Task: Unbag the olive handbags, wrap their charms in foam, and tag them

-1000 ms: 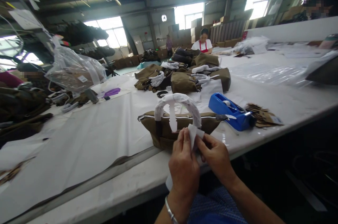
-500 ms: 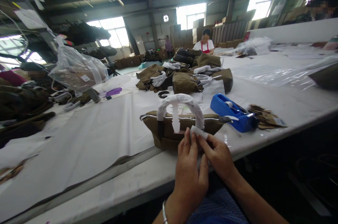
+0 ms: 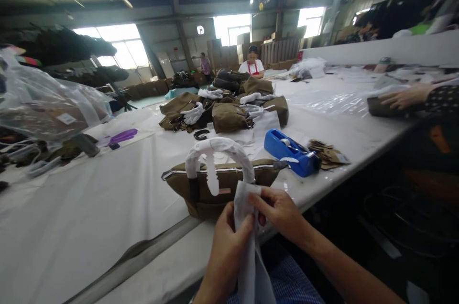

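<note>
The left hand (image 3: 229, 242) and right hand (image 3: 281, 208) pinch a white strip (image 3: 244, 203) running bodyward, the brown bag (image 3: 231, 180) just beyond their grip, long axis crosswise, its wrapped handle's right end nearer the right hand.

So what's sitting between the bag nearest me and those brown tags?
In the head view, the blue tape dispenser lies between the nearest bag and the brown tags.

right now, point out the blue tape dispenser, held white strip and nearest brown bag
Blue tape dispenser (image 3: 296, 153): head view, body.
Held white strip (image 3: 249, 266): head view, hanging part.
Nearest brown bag (image 3: 228, 181): head view, front panel.
</note>
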`<state>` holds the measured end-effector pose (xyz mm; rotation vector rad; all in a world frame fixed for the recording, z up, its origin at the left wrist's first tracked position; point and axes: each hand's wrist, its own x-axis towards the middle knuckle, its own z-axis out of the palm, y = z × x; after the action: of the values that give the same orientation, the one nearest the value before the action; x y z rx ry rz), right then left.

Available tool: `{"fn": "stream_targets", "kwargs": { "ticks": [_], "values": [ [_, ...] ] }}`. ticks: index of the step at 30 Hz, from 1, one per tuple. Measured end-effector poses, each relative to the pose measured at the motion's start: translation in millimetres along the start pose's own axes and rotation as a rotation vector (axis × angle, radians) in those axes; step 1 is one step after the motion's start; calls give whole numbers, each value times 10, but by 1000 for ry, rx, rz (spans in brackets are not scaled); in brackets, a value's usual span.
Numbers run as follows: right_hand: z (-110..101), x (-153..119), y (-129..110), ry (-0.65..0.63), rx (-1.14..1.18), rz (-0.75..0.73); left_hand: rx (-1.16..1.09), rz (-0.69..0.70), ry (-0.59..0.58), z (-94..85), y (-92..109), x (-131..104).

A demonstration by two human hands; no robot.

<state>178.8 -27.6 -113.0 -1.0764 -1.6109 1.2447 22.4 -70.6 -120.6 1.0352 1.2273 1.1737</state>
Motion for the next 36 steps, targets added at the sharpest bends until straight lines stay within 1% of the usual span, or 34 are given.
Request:
{"fn": "stream_targets", "kwargs": {
  "ticks": [1,2,3,4,5,6,7,8,10,12,14,17,20,23,26,29,31,33,36],
  "values": [
    [-108,8,2,2,-61,-35,-11,-7,15,14,-8,1],
    [-253,23,12,60,-151,-75,-21,-19,27,22,-10,2],
    [-434,51,34,158,-256,-114,-29,-31,40,24,-8,2],
    [-643,95,67,331,-360,-145,-33,-40,48,23,-3,4],
    [-870,157,111,527,-501,-143,-34,-48,54,20,3,8],
    [-1103,235,164,622,-564,-132,-33,-52,58,17,11,14],
    [-1328,327,225,678,-611,-129,-31,-52,60,16,18,21],
    [-1533,426,290,716,-645,-126,-30,-48,60,17,25,30],
    [-1856,620,419,696,-658,-51,-28,-31,58,27,34,49],
    [-2046,766,526,635,-619,45,-21,-13,60,37,36,65],
    [-2123,838,592,578,-553,108,-7,0,67,42,31,78],
    [-2119,824,603,543,-427,151,9,-1,69,36,20,87],
    [-2094,718,537,569,-284,172,5,-4,69,33,23,87],
    [-2122,560,468,618,-149,179,-1,-3,68,35,40,82],
    [-2173,373,483,663,-42,215,5,-11,57,24,39,83],
    [-2158,202,622,692,22,269,37,-19,32,-11,-11,108],
    [-2092,129,768,712,43,287,59,-11,18,-38,-60,135],
    [-1993,109,925,743,65,288,69,3,15,-56,-94,157],
    [-1839,176,1122,822,100,259,69,-7,18,-48,-79,155]
  ]
}}
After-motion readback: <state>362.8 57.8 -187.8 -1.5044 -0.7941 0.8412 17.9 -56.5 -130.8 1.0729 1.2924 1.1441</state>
